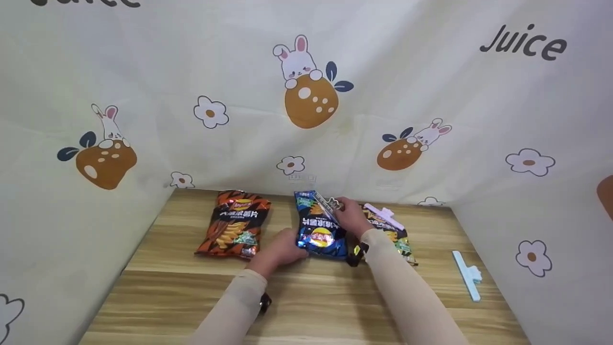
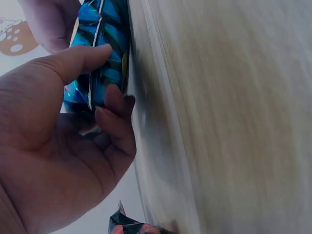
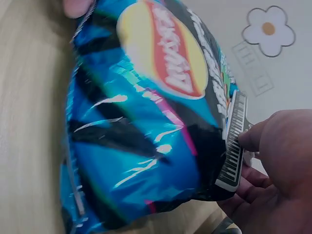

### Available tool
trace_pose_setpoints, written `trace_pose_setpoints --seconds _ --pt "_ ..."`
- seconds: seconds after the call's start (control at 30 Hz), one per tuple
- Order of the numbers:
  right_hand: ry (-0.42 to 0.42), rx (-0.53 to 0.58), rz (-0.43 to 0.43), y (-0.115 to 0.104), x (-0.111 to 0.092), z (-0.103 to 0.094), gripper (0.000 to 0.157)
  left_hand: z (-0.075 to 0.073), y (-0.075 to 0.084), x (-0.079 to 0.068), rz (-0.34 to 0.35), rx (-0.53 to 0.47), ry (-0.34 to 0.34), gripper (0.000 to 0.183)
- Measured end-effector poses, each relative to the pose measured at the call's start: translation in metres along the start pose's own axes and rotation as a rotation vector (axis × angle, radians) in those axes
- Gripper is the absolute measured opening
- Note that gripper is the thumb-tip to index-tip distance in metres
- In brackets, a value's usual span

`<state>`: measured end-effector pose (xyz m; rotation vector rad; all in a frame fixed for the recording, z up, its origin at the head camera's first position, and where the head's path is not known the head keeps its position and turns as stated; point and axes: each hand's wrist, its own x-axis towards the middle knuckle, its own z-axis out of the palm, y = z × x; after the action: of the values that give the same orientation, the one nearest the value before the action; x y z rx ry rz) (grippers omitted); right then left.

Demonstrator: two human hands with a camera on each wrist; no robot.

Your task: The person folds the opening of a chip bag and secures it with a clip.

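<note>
A blue bag of chips [image 1: 322, 245] lies upside down to me in the middle of the wooden table. My left hand [image 1: 286, 248] pinches its near left corner; in the left wrist view the thumb presses on the bag's edge [image 2: 103, 68] while the other fingers curl against it. With my right hand [image 1: 353, 218] I grip a bag clip [image 1: 325, 207] printed with piano keys. The right wrist view shows this keyboard clip [image 3: 233, 146] along the bag's side, held between thumb and fingers. The clip's far jaw is hidden.
An orange bag of chips [image 1: 235, 223] lies to the left. Partly behind my right arm is a dark bag of chips [image 1: 402, 242] with a lilac clip [image 1: 384, 216] across its top. A light blue clip [image 1: 467, 276] lies near the right edge. Printed cloth [image 1: 239, 153] walls the table.
</note>
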<state>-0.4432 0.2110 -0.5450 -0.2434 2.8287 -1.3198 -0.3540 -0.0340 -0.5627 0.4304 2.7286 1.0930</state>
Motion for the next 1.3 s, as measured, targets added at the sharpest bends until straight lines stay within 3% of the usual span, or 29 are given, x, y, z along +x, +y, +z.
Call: trace_pose_setpoints --seconds 0.2,0.37,0.47,0.63,0.87,1.07,1.17,1.3 --pt "0.041 -0.082 -0.056 0.007 0.004 0.010 0.045 0.001 0.000 0.001 -0.028 0.047 0.015 0.062" --pt "0.024 -0.106 -0.016 0.009 0.005 0.013 0.042 0.002 0.000 0.000 -0.056 0.040 0.017 0.060" --pt "0.034 -0.135 -0.023 0.015 0.007 0.015 0.037 0.000 0.002 -0.001 -0.040 0.047 0.027 0.056" --pt "0.045 -0.162 -0.026 0.012 0.006 0.014 0.044 -0.003 0.004 -0.002 -0.013 0.047 0.034 0.051" --pt "-0.018 -0.034 0.119 -0.002 0.001 0.002 0.056 -0.008 0.002 -0.005 -0.063 0.001 0.016 0.061" --pt "-0.014 0.131 0.144 -0.012 -0.010 -0.019 0.056 -0.024 0.007 -0.012 -0.137 -0.031 -0.012 0.084" --pt "0.007 0.174 0.127 -0.017 -0.020 -0.032 0.054 -0.035 0.011 -0.015 -0.125 -0.041 -0.004 0.077" --pt "0.039 0.186 0.110 -0.026 -0.032 -0.043 0.051 -0.050 0.012 -0.020 -0.078 -0.073 0.055 0.056"
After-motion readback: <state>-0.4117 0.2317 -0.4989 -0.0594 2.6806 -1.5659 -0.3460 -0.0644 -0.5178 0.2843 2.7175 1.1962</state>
